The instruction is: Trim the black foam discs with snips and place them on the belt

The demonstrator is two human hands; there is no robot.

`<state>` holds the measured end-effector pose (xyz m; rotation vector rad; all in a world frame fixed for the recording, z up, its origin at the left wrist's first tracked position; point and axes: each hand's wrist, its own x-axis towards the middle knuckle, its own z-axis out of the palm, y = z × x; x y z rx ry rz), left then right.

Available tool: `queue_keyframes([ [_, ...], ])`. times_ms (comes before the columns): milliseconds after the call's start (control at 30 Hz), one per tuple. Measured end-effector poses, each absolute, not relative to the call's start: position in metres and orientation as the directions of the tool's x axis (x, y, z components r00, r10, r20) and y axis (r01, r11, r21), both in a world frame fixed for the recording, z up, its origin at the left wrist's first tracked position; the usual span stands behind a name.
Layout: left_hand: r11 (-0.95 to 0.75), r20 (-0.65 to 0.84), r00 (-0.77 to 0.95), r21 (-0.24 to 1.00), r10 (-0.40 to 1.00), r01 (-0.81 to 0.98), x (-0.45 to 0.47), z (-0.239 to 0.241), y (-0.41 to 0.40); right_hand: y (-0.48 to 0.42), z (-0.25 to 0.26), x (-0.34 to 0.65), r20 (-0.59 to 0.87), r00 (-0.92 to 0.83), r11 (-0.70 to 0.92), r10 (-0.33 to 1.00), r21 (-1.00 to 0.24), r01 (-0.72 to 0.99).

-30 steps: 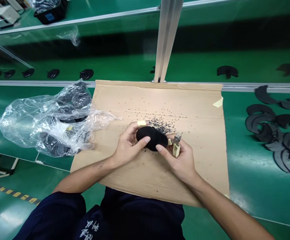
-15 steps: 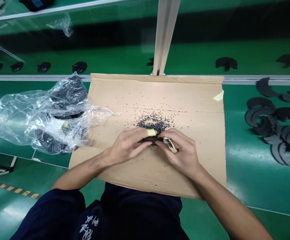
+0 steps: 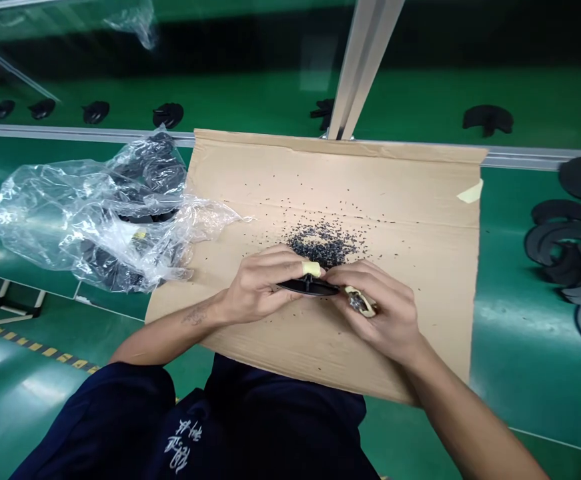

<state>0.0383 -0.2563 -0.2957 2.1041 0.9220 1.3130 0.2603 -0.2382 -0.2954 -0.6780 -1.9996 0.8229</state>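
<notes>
Left grip (image 3: 257,285), right grip (image 3: 383,303), black piece (image 3: 306,288) between.

The black piece (image 3: 303,287) is thin, with a curved edge and a little bit sticking up. We see it mostly from the side, between the left grip (image 3: 256,283) and right grip (image 3: 389,303). The small tool (image 3: 359,302), shiny and pale yellow, sits inside the right grip.

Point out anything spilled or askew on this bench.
Small black bits lie loose across the cardboard sheet, densest just beyond the held black part; their uneven scatter looks like a spill. At the sheet's upper right, a pale tape piece sits slanted at the edge.
</notes>
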Motion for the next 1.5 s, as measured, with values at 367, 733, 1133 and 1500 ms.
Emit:
queue_keyframes([
  [367,-0.691,0.550,0.426,0.630,0.719,0.354,0.029,-0.300,-0.256,-0.230,-0.301,0.267,0.475,-0.590,0.757,0.653,-0.395,0.520],
  [733,-0.659,0.482,0.458,0.632,0.747,0.408,0.032,-0.297,-0.257,-0.233,-0.303,0.265,0.424,-0.546,0.681,0.723,-0.569,0.461],
  [1133,-0.499,0.408,0.316,0.813,0.856,0.301,0.039,-0.304,-0.261,-0.244,-0.301,0.254,0.410,-0.495,0.562,0.766,-0.800,0.207],
  [1500,-0.573,0.466,0.366,0.770,0.806,0.282,0.037,-0.298,-0.260,-0.244,-0.303,0.258,0.501,-0.549,0.702,0.670,-0.668,0.247],
])
